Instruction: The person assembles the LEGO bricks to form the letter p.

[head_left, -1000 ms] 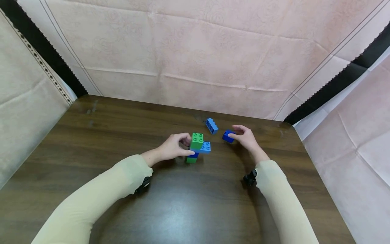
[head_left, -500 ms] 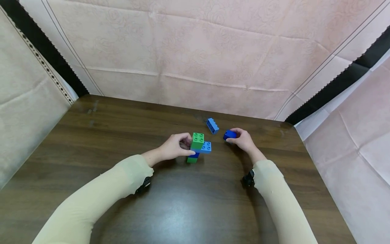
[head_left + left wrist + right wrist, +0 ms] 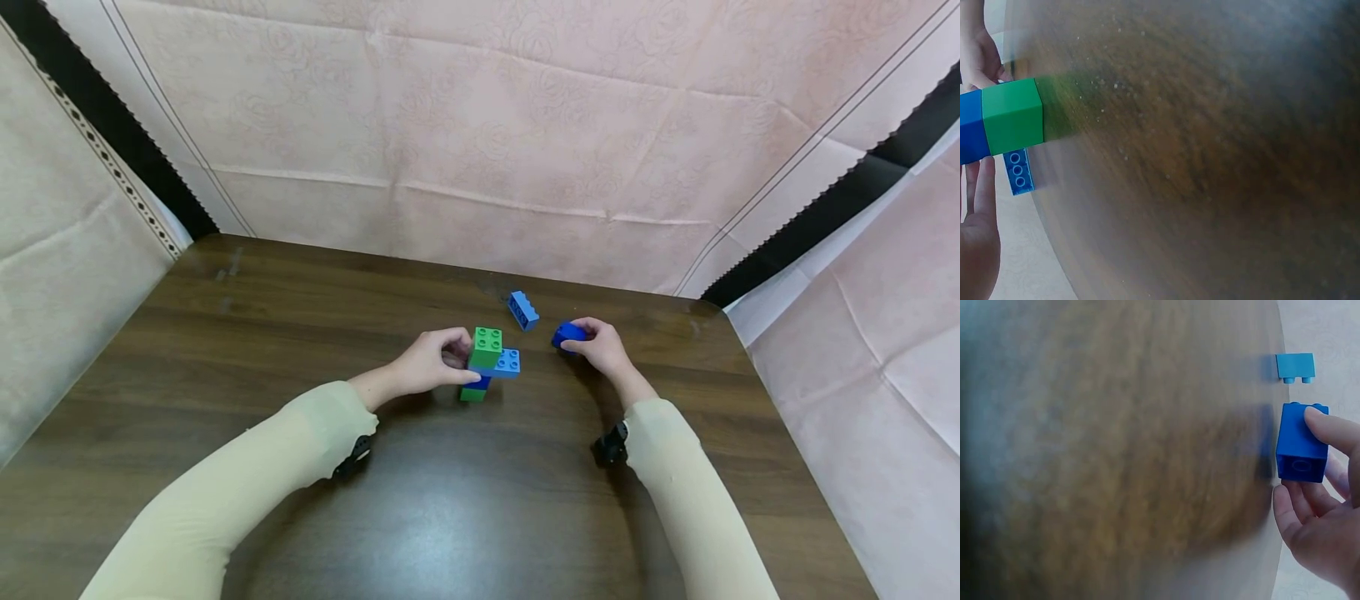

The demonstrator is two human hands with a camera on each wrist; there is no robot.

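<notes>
My left hand grips a stack of toy building bricks in the head view, thumb at the near side. The stack has a green brick on top, a longer light blue brick jutting right below it, then a dark blue brick and a green bottom brick. To the right, my right hand pinches a separate dark blue brick between thumb and fingers. That brick's hollow underside faces the right wrist camera, so it lies tipped on its side.
A loose light blue brick lies on its side behind the stack, its hollow underside showing in the left wrist view. The brown wooden table ends at a pale cloth backdrop.
My right fingers have come down onto the separate dark blue brick, which has turned and shifted slightly to the right. My left hand and the stack stay in place.
</notes>
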